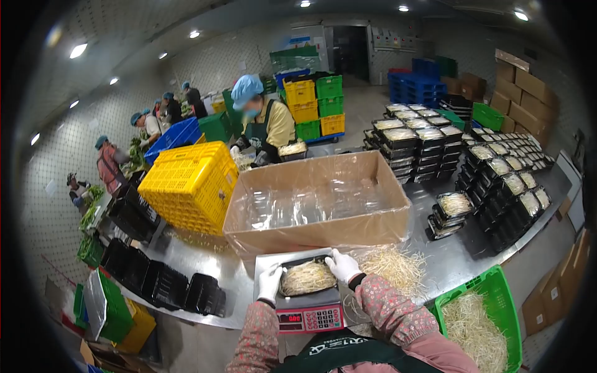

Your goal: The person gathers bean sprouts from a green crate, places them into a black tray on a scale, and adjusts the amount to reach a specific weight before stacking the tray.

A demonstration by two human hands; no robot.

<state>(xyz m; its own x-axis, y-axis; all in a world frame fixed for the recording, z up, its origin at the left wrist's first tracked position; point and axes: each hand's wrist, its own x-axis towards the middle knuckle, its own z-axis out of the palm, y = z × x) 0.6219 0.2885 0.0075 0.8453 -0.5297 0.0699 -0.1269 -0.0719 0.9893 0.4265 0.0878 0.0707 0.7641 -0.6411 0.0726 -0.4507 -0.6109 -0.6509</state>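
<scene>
A black plastic tray of bean sprouts (307,277) sits on the platform of a red-fronted digital scale (309,319), whose display is lit with red digits. My left hand (269,283), in a white glove, holds the tray's left edge. At its upper right corner, my right hand (342,266) grips the rim, also gloved in white. Loose bean sprouts (394,268) are heaped on the metal table just right of the scale. More sprouts fill a green crate (513,323) at the lower right.
A large plastic-lined cardboard box (317,239) stands behind the scale. Yellow crates (186,180) are left of it; nested black trays (165,284) lie at front left. Stacked filled trays (453,208) occupy the right. Across the table, a co-worker (273,127) handles another tray.
</scene>
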